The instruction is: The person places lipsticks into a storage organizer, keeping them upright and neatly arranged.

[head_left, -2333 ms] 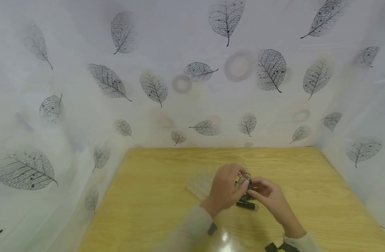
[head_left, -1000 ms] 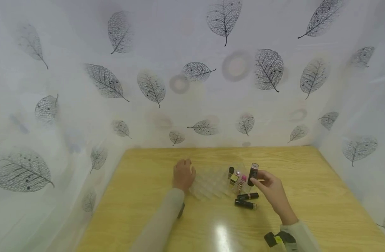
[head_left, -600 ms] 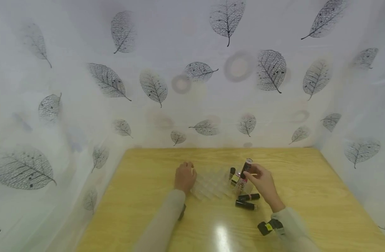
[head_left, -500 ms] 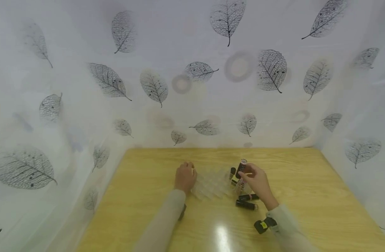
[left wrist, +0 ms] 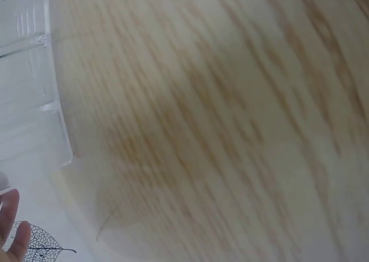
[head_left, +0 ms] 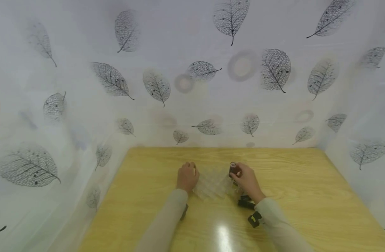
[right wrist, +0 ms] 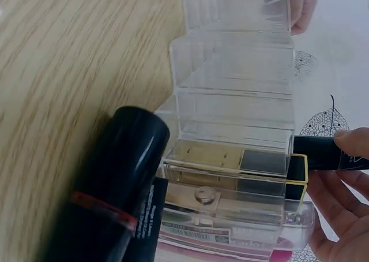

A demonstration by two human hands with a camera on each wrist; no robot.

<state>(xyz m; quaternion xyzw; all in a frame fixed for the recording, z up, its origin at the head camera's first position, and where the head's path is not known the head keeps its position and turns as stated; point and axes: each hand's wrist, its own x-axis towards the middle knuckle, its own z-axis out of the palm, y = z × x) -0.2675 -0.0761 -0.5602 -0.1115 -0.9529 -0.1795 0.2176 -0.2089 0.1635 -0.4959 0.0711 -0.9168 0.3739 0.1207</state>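
My right hand (head_left: 247, 180) pinches a black lipstick tube (right wrist: 317, 152) between thumb and fingers, close over the right part of a clear plastic lipstick organizer (head_left: 211, 183). In the right wrist view, the tube is at the compartments' upper side, beside a black-and-gold square lipstick (right wrist: 297, 175). That end also bears clear-cased items and a pink one (right wrist: 282, 253). At the organizer's left end is my left hand (head_left: 187, 177), its fingers loosely bent and fingertips right at the edge. The left wrist view shows those fingertips (left wrist: 8, 207) beside the clear wall.
Two black lipstick tubes lie on the wooden table in front of the organizer's right end; the nearer tube (right wrist: 106, 187) has a reddish band. A white leaf-print curtain (head_left: 192, 105) surrounds the table (head_left: 148, 217) at the back and sides.
My right hand first lifts the black lipstick tube up at the right, then carries it left over the organizer. My left hand has moved from the organizer's right part to its left end.
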